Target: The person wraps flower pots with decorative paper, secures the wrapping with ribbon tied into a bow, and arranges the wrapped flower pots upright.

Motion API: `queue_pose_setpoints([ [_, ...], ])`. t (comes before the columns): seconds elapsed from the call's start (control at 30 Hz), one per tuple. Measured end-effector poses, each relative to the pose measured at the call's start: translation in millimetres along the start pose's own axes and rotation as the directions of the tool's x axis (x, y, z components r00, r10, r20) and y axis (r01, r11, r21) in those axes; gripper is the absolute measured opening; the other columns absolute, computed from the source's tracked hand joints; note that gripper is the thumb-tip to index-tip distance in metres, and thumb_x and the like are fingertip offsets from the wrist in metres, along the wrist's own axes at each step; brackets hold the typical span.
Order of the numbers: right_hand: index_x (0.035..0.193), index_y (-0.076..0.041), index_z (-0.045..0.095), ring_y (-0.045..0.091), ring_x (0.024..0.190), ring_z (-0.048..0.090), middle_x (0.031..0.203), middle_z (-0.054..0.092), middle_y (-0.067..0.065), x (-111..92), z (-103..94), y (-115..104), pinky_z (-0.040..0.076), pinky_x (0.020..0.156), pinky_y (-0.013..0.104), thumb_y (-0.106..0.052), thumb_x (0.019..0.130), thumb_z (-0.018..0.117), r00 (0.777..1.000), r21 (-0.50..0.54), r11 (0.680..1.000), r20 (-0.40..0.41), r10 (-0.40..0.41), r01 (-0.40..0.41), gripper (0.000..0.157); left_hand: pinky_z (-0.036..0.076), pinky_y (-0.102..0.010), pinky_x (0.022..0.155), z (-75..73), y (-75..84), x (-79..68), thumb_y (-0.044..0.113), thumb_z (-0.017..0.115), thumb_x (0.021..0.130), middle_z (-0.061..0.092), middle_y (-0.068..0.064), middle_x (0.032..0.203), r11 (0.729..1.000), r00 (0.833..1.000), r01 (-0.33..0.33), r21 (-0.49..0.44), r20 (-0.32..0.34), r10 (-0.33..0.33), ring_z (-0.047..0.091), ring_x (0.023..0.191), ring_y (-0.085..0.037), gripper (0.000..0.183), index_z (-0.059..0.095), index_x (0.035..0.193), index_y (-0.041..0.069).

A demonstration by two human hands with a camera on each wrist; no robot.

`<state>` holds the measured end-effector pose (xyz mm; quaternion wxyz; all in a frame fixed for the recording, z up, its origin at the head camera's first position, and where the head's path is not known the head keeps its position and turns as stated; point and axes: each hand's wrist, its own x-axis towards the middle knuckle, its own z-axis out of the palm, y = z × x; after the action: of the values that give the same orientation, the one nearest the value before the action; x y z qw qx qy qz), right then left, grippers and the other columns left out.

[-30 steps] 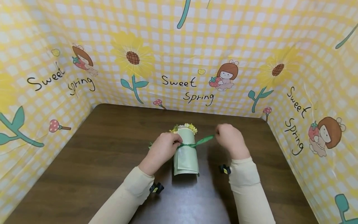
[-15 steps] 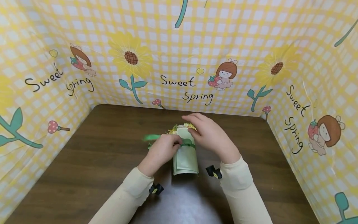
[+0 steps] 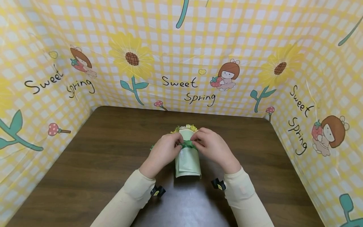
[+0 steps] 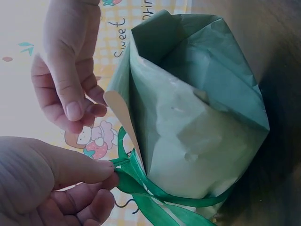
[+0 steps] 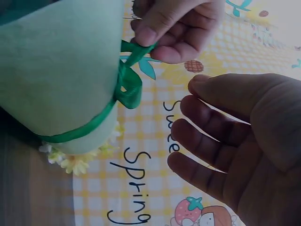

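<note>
A flower bouquet in pale green wrapping paper (image 3: pixel 188 162) lies on the table, its yellow and white flowers (image 5: pixel 75 165) at the far end. A green ribbon (image 4: pixel 188 200) runs round the paper, with a loop (image 5: pixel 130 89) standing out in the right wrist view. My left hand (image 3: pixel 164 153) pinches the ribbon between thumb and forefinger. My right hand (image 5: pixel 235 136) is just right of the ribbon, fingers loosely bent and apart, with nothing in them. A tan round-ended strip (image 4: pixel 120 110) shows beside the paper in the left wrist view.
The dark wooden table (image 3: pixel 113 189) is walled on three sides by a yellow checked cloth (image 3: pixel 181 56). Small black devices (image 3: pixel 158 191) are strapped at both wrists. A bit of green foliage (image 3: pixel 152 147) pokes out left of the left hand.
My right hand has let go of the ribbon end it held out to the right and come back leftward to the knot area. The left hand keeps its pinch at about the same spot.
</note>
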<state>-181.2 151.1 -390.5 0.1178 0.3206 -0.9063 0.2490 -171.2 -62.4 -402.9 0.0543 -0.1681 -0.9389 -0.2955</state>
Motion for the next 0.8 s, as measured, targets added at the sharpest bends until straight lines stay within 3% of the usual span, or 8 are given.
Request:
queue_pose_setpoints([
  [0.17,0.096,-0.016,0.076,0.01,0.087,0.063,0.096,0.065,-0.007,2,9.1,0,0.055,0.076,0.029,-0.014,0.092,0.078,0.999,-0.002,1.0,-0.033,-0.027,0.027,0.006,0.051,-0.031,0.066,-0.3,0.1,-0.2,0.005,0.072,0.091,0.066,0.003,0.085,1.0,1.0,-0.012,-0.004,-0.004,0.012,0.058,0.073,-0.013,0.011,0.069,0.097,0.014],
  [0.47,0.101,-0.016,0.077,0.015,0.092,0.064,0.101,0.069,-0.002,7,22.6,-5,0.055,0.079,0.032,-0.015,0.087,0.083,0.995,-0.059,0.994,-0.047,-0.09,0.088,0.015,0.054,-0.031,0.071,0.3,-2.1,-2.1,0.002,0.072,0.092,0.065,-0.002,0.092,0.997,1.0,-0.012,-0.081,-0.013,0.011,0.063,0.079,-0.014,0.03,0.05,0.11,0.011],
  [0.8,0.099,-0.017,0.078,0.012,0.089,0.065,0.096,0.069,-0.005,9,31.9,-5,0.056,0.079,0.029,-0.017,0.088,0.083,0.988,-0.091,0.988,-0.076,-0.135,0.128,0.012,0.058,-0.033,0.077,-0.5,-1.1,-1.3,0.0,0.074,0.09,0.066,-0.005,0.095,0.992,1.0,0.0,-0.13,-0.027,-0.004,0.067,0.086,-0.016,0.034,0.048,0.111,0.008],
])
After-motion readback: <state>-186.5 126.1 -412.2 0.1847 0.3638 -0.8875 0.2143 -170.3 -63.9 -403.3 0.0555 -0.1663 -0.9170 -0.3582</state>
